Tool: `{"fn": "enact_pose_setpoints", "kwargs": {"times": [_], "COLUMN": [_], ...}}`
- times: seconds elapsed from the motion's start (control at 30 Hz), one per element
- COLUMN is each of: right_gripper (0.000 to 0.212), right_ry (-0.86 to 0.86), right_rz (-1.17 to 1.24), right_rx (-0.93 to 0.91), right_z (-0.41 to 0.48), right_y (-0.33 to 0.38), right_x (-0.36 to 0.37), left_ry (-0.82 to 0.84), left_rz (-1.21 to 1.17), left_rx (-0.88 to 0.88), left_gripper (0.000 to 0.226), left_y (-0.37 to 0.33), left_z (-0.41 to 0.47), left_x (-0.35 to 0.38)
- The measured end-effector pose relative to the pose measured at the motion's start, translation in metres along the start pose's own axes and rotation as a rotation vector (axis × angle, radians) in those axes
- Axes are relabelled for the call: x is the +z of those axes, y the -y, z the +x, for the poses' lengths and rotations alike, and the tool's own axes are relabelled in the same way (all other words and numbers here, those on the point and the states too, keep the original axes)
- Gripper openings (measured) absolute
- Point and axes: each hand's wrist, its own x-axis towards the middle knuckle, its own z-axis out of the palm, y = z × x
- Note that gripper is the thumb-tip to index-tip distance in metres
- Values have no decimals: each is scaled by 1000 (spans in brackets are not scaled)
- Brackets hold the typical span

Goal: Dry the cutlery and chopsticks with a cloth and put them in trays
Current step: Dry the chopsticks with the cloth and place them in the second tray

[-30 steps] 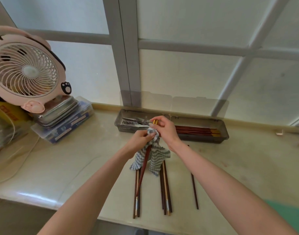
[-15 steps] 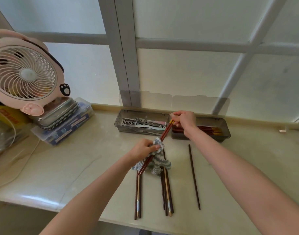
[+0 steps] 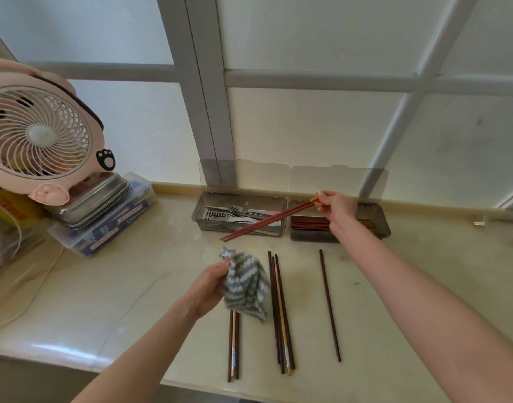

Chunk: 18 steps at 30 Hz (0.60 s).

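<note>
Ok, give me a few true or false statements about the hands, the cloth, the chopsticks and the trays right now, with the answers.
1. The left hand grips the cloth. True.
2. The right hand holds a fork. False: its fingers pinch a pair of red chopsticks by one end.
3. The right tray has chopsticks in it. True.
4. The left tray is empty. False: cutlery lies in it.
5. On the counter lie loose chopsticks. True.
</note>
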Motion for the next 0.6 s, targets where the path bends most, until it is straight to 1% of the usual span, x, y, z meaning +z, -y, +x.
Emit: {"fn": "enact_pose_setpoints", "kwargs": {"times": [0.07,0.17,0.23,0.3,0.37,0.47,0.53,0.6], "right_gripper": [12,9,10,10,9,6,4,7], "right_ry": [51,140,144,112,116,235,342,422], "right_rz": [86,147,146,143,115,28,-96,-196], "right_rx": [87,203,247,252,237,221,179,140], "right_z": [-16,-49,-64,-69,-71,-74,-77,-78], "right_y": [-16,-48,-66,-78,-82,-85,-85,-85], "right_x": [12,33,41,43,40,34,30,27], "left_ry": [16,-45,-91,-144,-237,-377,-421,-433], "left_rz": [-101,-253,-317,-310,-248,-176,-163,-144], "left_rx": [69,129,165,209,231,247,245,225], "left_gripper": [35,30,25,19,14,8,5,12], "left_y": [3,-10,-23,-30,-30,-28,-29,-29], "left_z": [9,21,26,30,34,41,42,42], "left_x": [24,62,75,77,76,74,70,66]}}
